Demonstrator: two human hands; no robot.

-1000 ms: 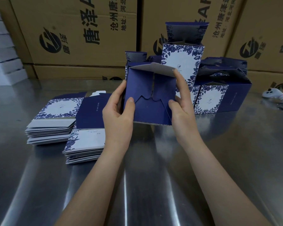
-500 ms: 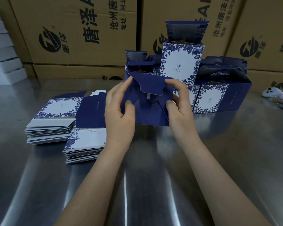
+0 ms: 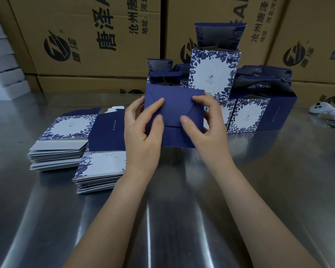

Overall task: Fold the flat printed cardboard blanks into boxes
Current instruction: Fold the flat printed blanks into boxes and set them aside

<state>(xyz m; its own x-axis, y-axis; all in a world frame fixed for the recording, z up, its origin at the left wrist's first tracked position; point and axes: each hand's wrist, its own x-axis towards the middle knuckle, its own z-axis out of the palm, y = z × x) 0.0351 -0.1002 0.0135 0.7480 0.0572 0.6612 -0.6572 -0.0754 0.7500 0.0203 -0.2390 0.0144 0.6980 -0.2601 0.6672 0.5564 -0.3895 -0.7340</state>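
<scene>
Near the table's (image 3: 259,180) far edge, the left hand (image 3: 141,132) and right hand (image 3: 207,130) grip the navy box (image 3: 174,102), thumbs and forefingers pressing its bottom flaps (image 3: 172,117), apparently closed flat.

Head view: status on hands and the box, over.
Hands: left hand grips navy box at its left edge, right hand at its right, thumbs on the flaps. End flaps folded shut. Nothing blocking; finished boxes right behind.

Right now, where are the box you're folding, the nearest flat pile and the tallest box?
box being folded (image 3: 175,107): head view, navy bottom flaps.
nearest stack of flat blanks (image 3: 104,165): head view, white top panel.
tallest finished box (image 3: 211,71): head view, white front panel.
</scene>
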